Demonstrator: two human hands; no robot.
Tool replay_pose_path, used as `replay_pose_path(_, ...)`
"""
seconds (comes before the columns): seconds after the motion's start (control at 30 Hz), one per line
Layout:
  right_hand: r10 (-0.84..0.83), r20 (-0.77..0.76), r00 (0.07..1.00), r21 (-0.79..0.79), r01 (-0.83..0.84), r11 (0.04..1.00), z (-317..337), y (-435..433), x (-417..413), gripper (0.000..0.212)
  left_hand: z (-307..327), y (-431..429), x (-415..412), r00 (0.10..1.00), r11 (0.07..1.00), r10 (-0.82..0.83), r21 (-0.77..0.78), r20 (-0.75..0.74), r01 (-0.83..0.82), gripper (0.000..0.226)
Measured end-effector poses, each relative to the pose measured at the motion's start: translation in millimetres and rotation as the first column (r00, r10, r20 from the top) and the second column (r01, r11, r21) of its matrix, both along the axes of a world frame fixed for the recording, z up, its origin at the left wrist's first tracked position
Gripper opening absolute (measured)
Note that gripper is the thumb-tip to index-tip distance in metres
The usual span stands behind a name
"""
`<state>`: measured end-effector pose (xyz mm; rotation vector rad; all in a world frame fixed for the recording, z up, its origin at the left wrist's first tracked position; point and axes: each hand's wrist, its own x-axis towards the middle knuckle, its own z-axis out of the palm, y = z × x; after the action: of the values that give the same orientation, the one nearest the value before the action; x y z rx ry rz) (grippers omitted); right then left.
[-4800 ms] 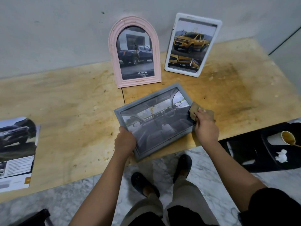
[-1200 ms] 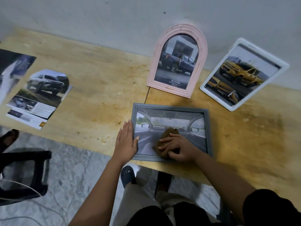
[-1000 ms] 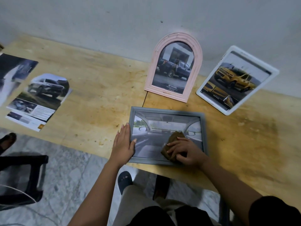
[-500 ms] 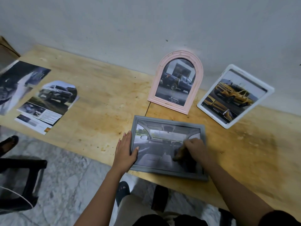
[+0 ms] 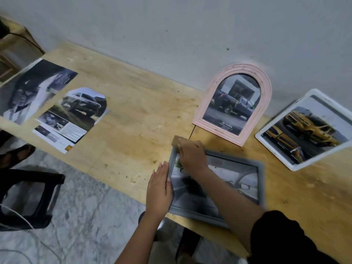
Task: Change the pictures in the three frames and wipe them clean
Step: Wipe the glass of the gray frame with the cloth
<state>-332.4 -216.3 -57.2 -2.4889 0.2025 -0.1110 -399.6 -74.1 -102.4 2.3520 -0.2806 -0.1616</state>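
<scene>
so the grey frame (image 5: 238,180) is lying flat at the front edge of the bench (image 5: 133,130), left hand (image 5: 160,189) flat with straight fingers against its left side, right hand (image 5: 192,157) gripping a brown cloth (image 5: 176,141) on its far-left corner, pink arched frame (image 5: 234,103) and white frame (image 5: 304,128) propped against the wall behind
</scene>
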Motion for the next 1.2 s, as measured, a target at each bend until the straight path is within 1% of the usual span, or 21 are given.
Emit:
replay_pose_path(0.03,0.04,-0.033,0.999,-0.026,-0.041,0.999,-8.4,2.0,-3.0,0.022,-0.4,-0.5,0.6,1.0,1.0,0.001,0.002,0.004,-0.001,0.05)
replay_pose_path(0.1,0.059,-0.006,0.998,-0.06,-0.059,0.996,-15.1,-0.4,-7.9,0.035,-1.5,-0.2,0.4,1.0,1.0,-0.005,0.008,0.015,0.005,0.049)
replay_pose_path(0.23,0.183,0.029,0.983,-0.119,-0.179,0.977,-18.3,-3.2,-18.8,0.041,-4.5,2.0,0.1,1.0,1.0,-0.003,0.003,0.025,0.003,0.048)
replay_pose_path(0.33,0.218,0.023,0.976,-0.143,-0.212,0.967,-16.1,-5.0,-21.9,0.036,-3.2,1.0,0.2,0.999,1.0,0.0,0.001,0.037,0.0,0.047)
replay_pose_path(0.43,0.25,-0.015,0.968,-0.139,-0.249,0.958,-1.3,-9.1,-22.6,0.02,-2.2,1.9,-0.1,0.999,1.0,-0.005,0.024,0.04,0.005,0.048)
replay_pose_path(0.47,0.275,-0.024,0.961,-0.136,-0.276,0.952,4.6,-9.6,-23.2,0.02,-1.9,2.2,0.1,0.999,0.999,-0.006,0.035,0.036,0.005,0.049)
replay_pose_path(0.5,0.293,-0.079,0.953,-0.112,-0.3,0.947,10.5,-10.6,-22.5,0.021,-1.3,2.0,0.2,0.999,0.999,-0.005,0.04,0.031,0.004,0.05)
replay_pose_path(0.57,0.283,-0.254,0.925,-0.06,-0.307,0.95,23.9,-14.6,-19.6,0.021,2.7,-0.6,-0.8,1.0,0.999,-0.001,0.04,0.022,0.0,0.051)
replay_pose_path(0.6,0.244,-0.299,0.923,-0.023,-0.263,0.965,29.3,-18.3,-18.3,0.024,4.4,-2.1,-1.6,1.0,0.999,0.002,0.041,0.016,-0.003,0.051)
replay_pose_path(0.67,0.107,-0.307,0.945,0.14,-0.067,0.988,41.7,-30.3,-17.7,0.033,7.1,-5.6,-2.7,1.0,0.999,0.016,0.04,-0.009,-0.015,0.052)
replay_pose_path(0.7,0.003,-0.307,0.952,0.22,0.068,0.973,48.6,-38.9,-17.7,0.036,7.6,-7.3,-3.5,0.999,0.999,0.026,0.032,-0.02,-0.025,0.051)
replay_pose_path(0.73,-0.121,-0.319,0.94,0.289,0.218,0.932,55.0,-50.4,-18.5,0.036,9.6,-9.7,-4.4,0.999,0.999,0.034,0.012,-0.032,-0.033,0.049)
replay_pose_path(0.77,-0.258,-0.35,0.901,0.363,0.384,0.849,58.2,-65.1,-20.6,0.032,12.4,-11.3,-5.0,0.998,0.999,0.04,-0.016,-0.048,-0.041,0.046)
replay_pose_path(0.8,-0.373,-0.382,0.845,0.441,0.522,0.73,62.4,-79.6,-25.4,0.027,15.2,-12.0,-4.4,0.997,0.998,0.044,-0.045,-0.057,-0.047,0.043)
replay_pose_path(0.83,-0.46,-0.413,0.786,0.479,0.617,0.625,65.2,-94.6,-33.5,0.027,18.7,-11.9,-2.2,0.997,0.996,0.048,-0.076,-0.063,-0.052,0.039)
replay_pose_path(0.87,-0.509,-0.42,0.751,0.482,0.66,0.576,68.2,-107.9,-46.3,0.03,21.9,-11.3,0.1,0.996,0.993,0.052,-0.101,-0.072,-0.059,0.035)
replay_pose_path(0.9,-0.544,-0.393,0.742,0.446,0.671,0.592,67.9,-119.0,-60.8,0.032,23.0,-10.1,4.2,0.995,0.991,0.058,-0.113,-0.077,-0.066,0.032)
replay_pose_path(0.97,-0.608,-0.284,0.742,0.4,0.668,0.628,64.1,-134.5,-93.1,0.037,20.7,-8.2,12.9,0.997,0.996,0.039,-0.076,-0.064,-0.043,0.032)
replay_pose_path(1.07,-0.721,-0.117,0.683,0.286,0.719,0.634,61.4,-137.2,-141.9,0.035,12.3,-9.2,18.1,0.998,0.997,-0.059,0.038,-0.024,0.06,0.047)
replay_pose_path(1.13,-0.755,-0.014,0.656,0.088,0.753,0.652,55.3,-132.9,-170.6,0.035,8.9,-10.8,17.7,0.997,0.991,-0.078,0.109,-0.03,0.081,0.049)
replay_pose_path(1.2,-0.738,0.0,0.675,-0.161,0.728,0.666,41.9,-123.7,-193.5,0.035,8.2,-11.6,18.3,0.996,0.983,-0.088,0.161,-0.007,0.088,0.048)
